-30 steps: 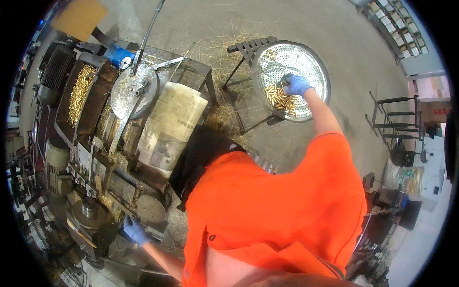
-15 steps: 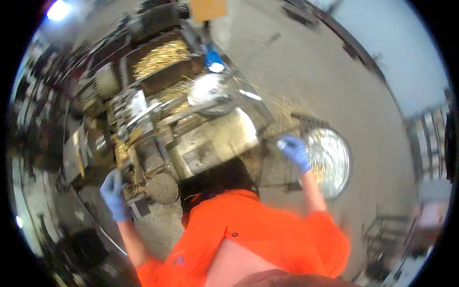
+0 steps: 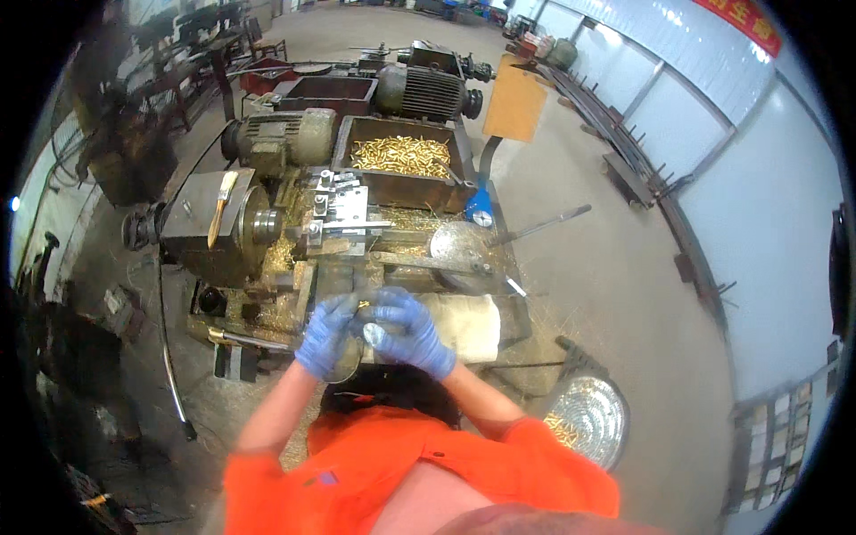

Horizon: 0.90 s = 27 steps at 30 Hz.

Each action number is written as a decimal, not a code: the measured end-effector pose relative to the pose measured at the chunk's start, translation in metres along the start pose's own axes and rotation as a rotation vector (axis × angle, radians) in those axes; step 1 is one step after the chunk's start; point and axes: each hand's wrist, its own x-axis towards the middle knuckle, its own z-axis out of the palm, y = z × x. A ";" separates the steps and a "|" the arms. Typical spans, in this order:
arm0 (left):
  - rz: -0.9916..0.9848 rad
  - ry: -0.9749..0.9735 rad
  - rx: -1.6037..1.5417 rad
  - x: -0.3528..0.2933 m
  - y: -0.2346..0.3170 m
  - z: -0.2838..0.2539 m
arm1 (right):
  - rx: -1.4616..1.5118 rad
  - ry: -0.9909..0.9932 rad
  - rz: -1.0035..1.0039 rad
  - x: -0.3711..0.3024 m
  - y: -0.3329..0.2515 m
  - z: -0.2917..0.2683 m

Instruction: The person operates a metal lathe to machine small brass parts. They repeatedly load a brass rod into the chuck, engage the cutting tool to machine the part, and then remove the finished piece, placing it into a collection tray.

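Note:
In front of my body, above the front of a small lathe-like machine (image 3: 214,232), my two gloved hands meet. Between their fingertips shows a small brass-coloured piece (image 3: 364,305). My left hand (image 3: 326,333) is closed on it from the left, fingertips pinched. The right hand (image 3: 406,332) meets it from the other side, fingers bent and also at the piece. Both wear blue gloves with dark, soiled fingertips. The piece's exact shape is too small to tell. Behind the hands lies a pale cloth (image 3: 468,328) on the machine's front.
A metal box (image 3: 462,147) of brass parts (image 3: 401,156) stands beyond the machine's slide. A brush (image 3: 219,209) rests on the headstock. Motors (image 3: 423,94) sit at the back. At lower right is a round metal pan (image 3: 599,419) with brass pieces. A lever (image 3: 544,223) sticks out rightward.
My hands were wide apart, the left by the machine's left front, the right by the round pan. Now they are together in the middle at the brass piece. The view has tilted up.

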 end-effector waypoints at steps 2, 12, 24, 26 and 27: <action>0.035 0.023 0.192 0.001 0.007 -0.001 | -0.208 0.044 -0.092 0.006 -0.004 0.001; 0.223 0.141 0.983 -0.003 0.027 -0.032 | -0.277 -0.406 -0.175 0.056 -0.018 0.009; -0.302 0.919 2.021 -0.189 0.129 -0.211 | -0.849 -0.663 -0.222 0.188 0.049 0.076; -0.423 0.953 1.910 -0.213 0.122 -0.223 | -0.929 -0.742 -0.137 0.202 0.069 0.087; -0.491 0.975 1.845 -0.229 0.111 -0.230 | -0.960 -0.766 -0.101 0.206 0.071 0.096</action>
